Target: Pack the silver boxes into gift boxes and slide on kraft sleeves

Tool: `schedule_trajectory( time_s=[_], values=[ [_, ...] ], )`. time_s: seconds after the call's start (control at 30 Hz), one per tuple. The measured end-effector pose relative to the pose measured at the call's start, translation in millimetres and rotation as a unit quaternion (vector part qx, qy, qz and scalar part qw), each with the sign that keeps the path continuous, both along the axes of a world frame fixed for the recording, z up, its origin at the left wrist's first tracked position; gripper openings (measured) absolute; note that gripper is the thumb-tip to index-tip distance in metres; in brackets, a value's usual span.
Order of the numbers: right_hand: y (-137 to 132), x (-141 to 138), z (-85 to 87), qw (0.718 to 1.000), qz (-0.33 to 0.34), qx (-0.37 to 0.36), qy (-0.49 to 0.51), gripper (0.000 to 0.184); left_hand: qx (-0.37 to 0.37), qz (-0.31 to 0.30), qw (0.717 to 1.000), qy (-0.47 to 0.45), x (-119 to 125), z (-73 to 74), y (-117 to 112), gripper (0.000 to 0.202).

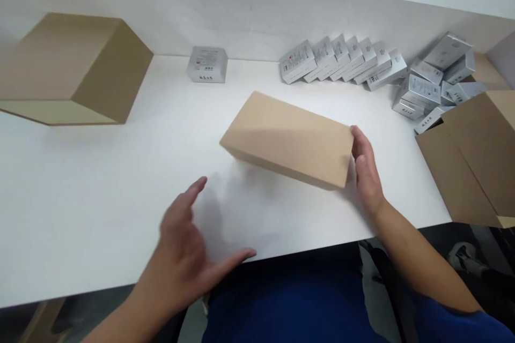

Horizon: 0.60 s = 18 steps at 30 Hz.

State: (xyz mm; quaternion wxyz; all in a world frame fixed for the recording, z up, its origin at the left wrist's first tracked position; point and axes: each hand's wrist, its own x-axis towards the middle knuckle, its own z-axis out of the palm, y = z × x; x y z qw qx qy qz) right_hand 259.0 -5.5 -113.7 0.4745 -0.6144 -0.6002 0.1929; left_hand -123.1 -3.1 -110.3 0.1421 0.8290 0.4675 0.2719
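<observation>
A plain brown cardboard box (pixel 287 139) is tilted over the middle of the white table, with a shadow beneath its near side. My right hand (pixel 367 174) grips its right end, and some of the fingers are hidden behind that end. To the left of the box and closer to me, my left hand (pixel 185 246) is open, thumb and fingers spread wide. Nothing touches the left hand, which hovers over the table's front edge.
A larger cardboard box (pixel 60 64) is at the left. One small silver carton (pixel 207 64) stands by the back wall; a leaning row of silver cartons (pixel 341 59) lies farther right. More cartons (pixel 420 91) are piled beside an open cardboard box (pixel 475 155).
</observation>
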Motion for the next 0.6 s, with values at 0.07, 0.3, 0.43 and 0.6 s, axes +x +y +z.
schedule_trajectory(
  time_s=[0.07, 0.3, 0.43, 0.6],
  values=[
    [-0.5, -6.6, 0.8, 0.998, 0.055, -0.026, -0.011, 0.079, -0.035, -0.009, 0.999, 0.035, 9.6, -12.3, 22.0, 0.136],
    [6.7, -11.8, 0.8, 0.998, 0.054, -0.032, -0.03, 0.085, -0.202, 0.096, 0.974, -0.044, 32.4, 3.2, 87.8, 0.085],
    [6.8, -13.1, -2.1, 0.998, 0.032, -0.004, -0.055, 0.078, -0.194, 0.151, 0.964, -0.098, 41.5, 18.4, 85.4, 0.042],
    [3.8, -21.7, 5.2, 0.998, 0.039, -0.001, -0.049, 0.066, -0.184, 0.199, 0.946, -0.178, 48.3, 15.3, 79.9, 0.037]
  ],
)
